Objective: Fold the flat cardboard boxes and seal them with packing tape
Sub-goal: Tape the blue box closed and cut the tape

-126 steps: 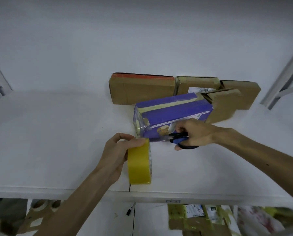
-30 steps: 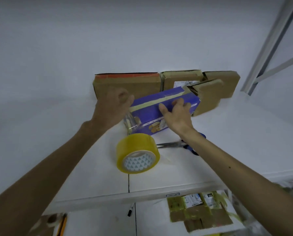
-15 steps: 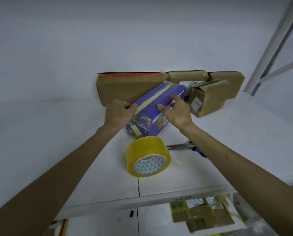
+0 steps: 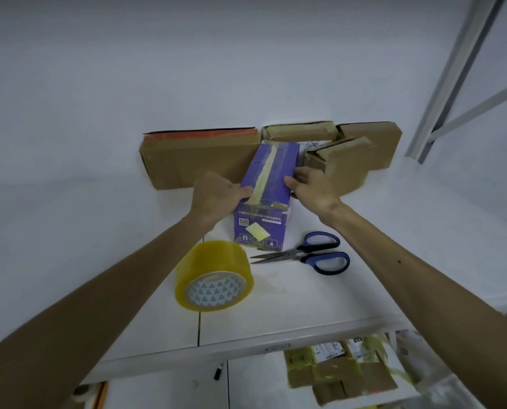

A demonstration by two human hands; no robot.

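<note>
Print on purple box (image 4: 266,202) blurred; nothing legible.

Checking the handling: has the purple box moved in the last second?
Yes. The purple box has turned: it lay along the brown boxes, and now its far end points at them.

Box (image 4: 268,178) lies mid-table (image 4: 364,276), long axis running away from the viewer, far end at the back cartons. Left hand (image 4: 216,196) grips its left side, right hand (image 4: 314,187) its right. Tape roll (image 4: 213,273) sits front-left of the box, near it. Scissors (image 4: 305,255) lie front-right, blades pointing left toward the roll. Long carton (image 4: 199,160) stands behind-left at the wall; 3 smaller cartons (image 4: 364,143) are behind-right. Packages (image 4: 343,370) lie below the table's front edge, right.
</note>
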